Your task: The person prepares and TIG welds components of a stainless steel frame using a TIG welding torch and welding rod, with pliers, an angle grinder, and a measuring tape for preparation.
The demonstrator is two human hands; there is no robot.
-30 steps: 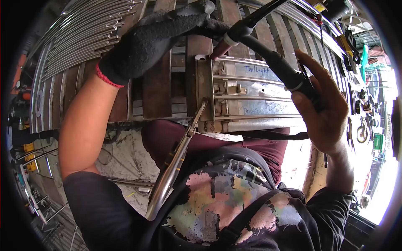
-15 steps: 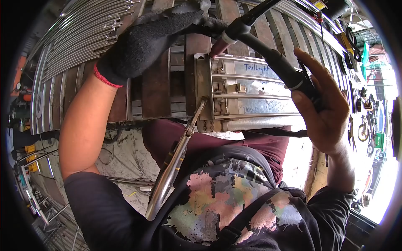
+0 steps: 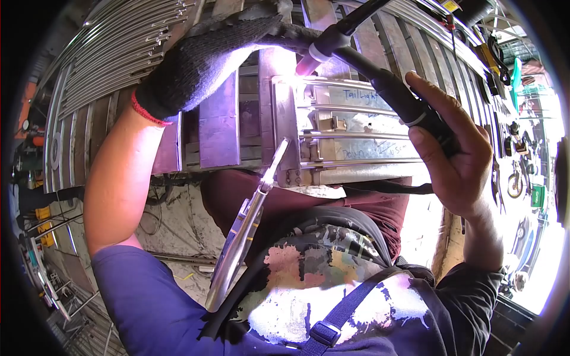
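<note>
My right hand point(image 3: 460, 148) is closed around the black handle of a TIG welding torch point(image 3: 380, 77), thumb and fingers along its sides. The torch's pink cup points down at the top corner of a metal frame point(image 3: 286, 118), where a bright arc point(image 3: 295, 78) glows. My left hand point(image 3: 208, 65), in a black knit glove with a red cuff, reaches from the left with fingers stretched to the torch head; a fingertip seems to rest against it. Locking pliers point(image 3: 240, 237) grip the frame's end piece near its lower part. Thin metal rods point(image 3: 356, 136) run across the frame.
Handwritten plates point(image 3: 362, 95) lie beneath the rods. Metal slats point(image 3: 219, 130) form the bench top. Many thin rods point(image 3: 119, 53) lie at the upper left. My legs point(image 3: 231, 196) are under the bench edge. Tools and a green box point(image 3: 538, 196) are at the right.
A bright arc has lit at the torch tip, casting violet-white light on the glove, sleeve, shirt and bench. The torch and both hands have shifted slightly left.
</note>
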